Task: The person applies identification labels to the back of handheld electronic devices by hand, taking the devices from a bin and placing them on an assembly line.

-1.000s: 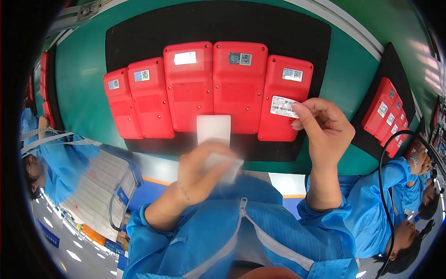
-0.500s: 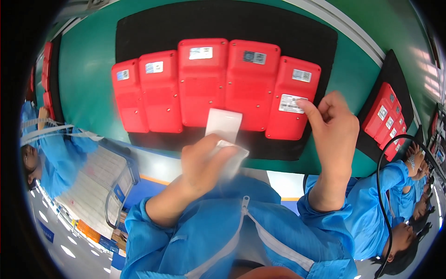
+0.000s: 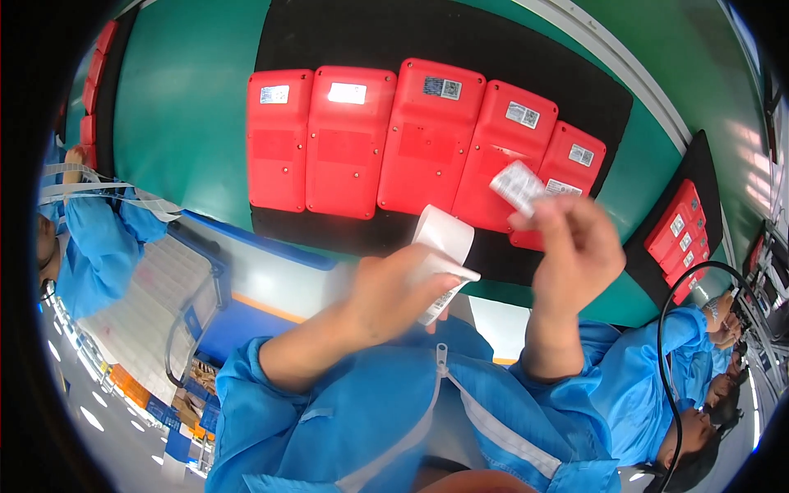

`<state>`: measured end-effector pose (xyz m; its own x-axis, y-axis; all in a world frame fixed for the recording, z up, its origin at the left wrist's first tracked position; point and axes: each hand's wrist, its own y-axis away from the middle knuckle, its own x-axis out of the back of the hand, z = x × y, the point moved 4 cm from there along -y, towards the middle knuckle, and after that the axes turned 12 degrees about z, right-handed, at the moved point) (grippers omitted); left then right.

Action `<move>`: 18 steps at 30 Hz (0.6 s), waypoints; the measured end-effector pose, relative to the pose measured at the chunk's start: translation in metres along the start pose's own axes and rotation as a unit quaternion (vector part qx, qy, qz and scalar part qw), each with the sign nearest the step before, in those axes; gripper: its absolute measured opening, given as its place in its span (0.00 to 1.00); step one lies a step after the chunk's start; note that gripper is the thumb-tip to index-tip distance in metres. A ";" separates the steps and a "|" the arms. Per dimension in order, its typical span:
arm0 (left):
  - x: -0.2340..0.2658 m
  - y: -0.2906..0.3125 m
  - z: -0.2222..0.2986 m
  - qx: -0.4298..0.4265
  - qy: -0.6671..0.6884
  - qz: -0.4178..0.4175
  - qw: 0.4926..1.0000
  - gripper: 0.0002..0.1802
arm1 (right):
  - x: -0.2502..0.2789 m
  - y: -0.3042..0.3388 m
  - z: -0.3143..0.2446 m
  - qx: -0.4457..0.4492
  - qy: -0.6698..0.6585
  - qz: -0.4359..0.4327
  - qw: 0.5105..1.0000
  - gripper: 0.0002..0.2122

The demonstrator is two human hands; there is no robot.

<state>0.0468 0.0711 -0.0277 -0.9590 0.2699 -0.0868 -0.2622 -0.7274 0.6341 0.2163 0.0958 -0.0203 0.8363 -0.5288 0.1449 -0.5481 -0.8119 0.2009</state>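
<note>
Between the fingers of my right hand is a white printed label sticker, held by its edge above the red housings at the right of the row. My left hand grips a folded strip of white label backing, whose upper end curls over. Several red plastic housings lie side by side on a black mat, a small label near the top of each. The rightmost housing bears a second label, partly hidden by my right hand. The middle housing shows a bare lower face.
The black mat lies on a green table. Another mat with labelled red housings is at the right, beside co-workers in blue. More red housings line the far left. A black cable loops at the right.
A label has come into my right hand, which was near the rightmost housing's label. My left hand and its backing strip have shifted right. The view has moved, so the row appears differently placed.
</note>
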 end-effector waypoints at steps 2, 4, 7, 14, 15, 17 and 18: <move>0.005 -0.002 0.005 -0.116 -0.060 0.006 0.991 0.07 | -0.002 -0.016 0.003 -0.060 0.028 0.014 0.998 0.04; 0.009 -0.005 0.005 -0.141 -0.074 -0.013 0.987 0.08 | -0.009 -0.023 0.005 -0.065 0.055 -0.020 0.996 0.04; 0.013 -0.008 0.003 -0.114 -0.049 0.004 0.992 0.08 | -0.013 -0.025 0.007 -0.064 0.091 -0.042 0.993 0.04; 0.012 -0.006 0.002 -0.027 0.079 0.051 0.995 0.05 | -0.011 -0.026 0.007 -0.045 0.093 -0.050 0.993 0.04; 0.012 -0.006 0.001 -0.016 0.118 0.052 0.991 0.05 | -0.012 -0.026 0.007 -0.044 0.094 -0.049 0.993 0.04; 0.010 -0.007 0.001 -0.009 0.150 0.048 0.988 0.04 | -0.013 -0.026 0.008 -0.048 0.102 -0.048 0.992 0.04; 0.010 -0.008 0.001 -0.011 0.169 0.039 0.985 0.03 | -0.014 -0.026 0.007 -0.054 0.109 -0.046 0.991 0.04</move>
<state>0.0395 0.0803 -0.0332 -0.9565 -0.0112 -0.2914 -0.1841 -0.7517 0.6333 0.2188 0.1222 -0.0347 0.8673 -0.3773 0.3248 -0.4769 -0.8169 0.3244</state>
